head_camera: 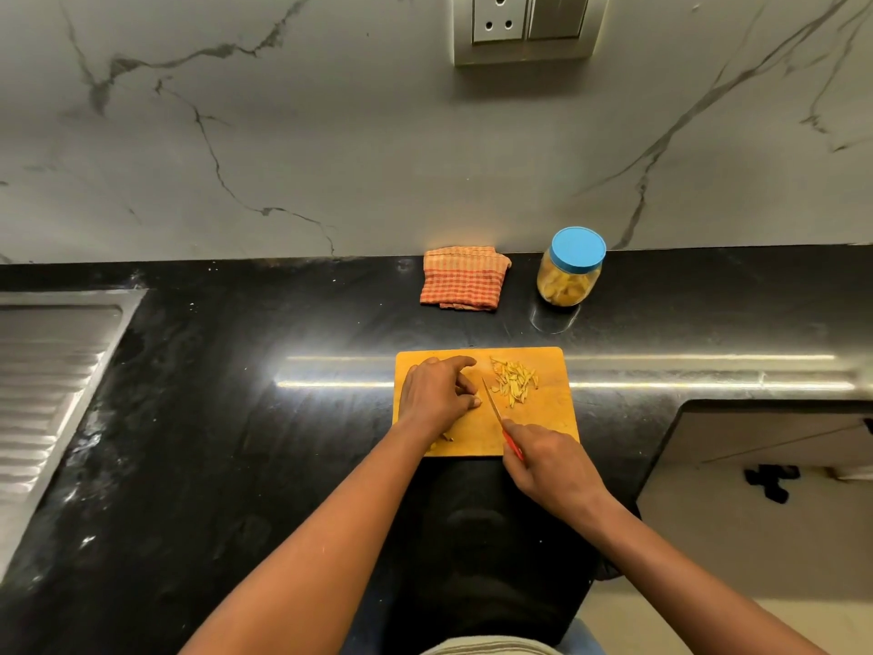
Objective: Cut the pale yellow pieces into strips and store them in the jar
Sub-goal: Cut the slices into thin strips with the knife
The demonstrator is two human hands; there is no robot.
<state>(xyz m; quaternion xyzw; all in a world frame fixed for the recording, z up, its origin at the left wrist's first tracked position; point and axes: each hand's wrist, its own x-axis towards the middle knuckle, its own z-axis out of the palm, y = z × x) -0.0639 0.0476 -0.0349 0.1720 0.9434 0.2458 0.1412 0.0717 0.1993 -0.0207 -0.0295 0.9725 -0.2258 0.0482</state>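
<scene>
Left hand (439, 392) with curled fingers pinning a pale yellow piece (476, 401) on the orange wooden cutting board (552, 418), right hand (550, 463) gripping a red-handled knife (493, 408), cut pale strips (515, 382) beside the blade, blue-lidded clear plastic jar (570, 267) behind, lid on

Pale yellow strips (515, 381) heaped on the board (552, 418); jar (569, 283) (blue lid (578, 246) on) upright beyond.

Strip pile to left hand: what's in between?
The knife blade, held by the right hand, lies between the strip pile and the left hand holding a piece on the board; head view.
</scene>
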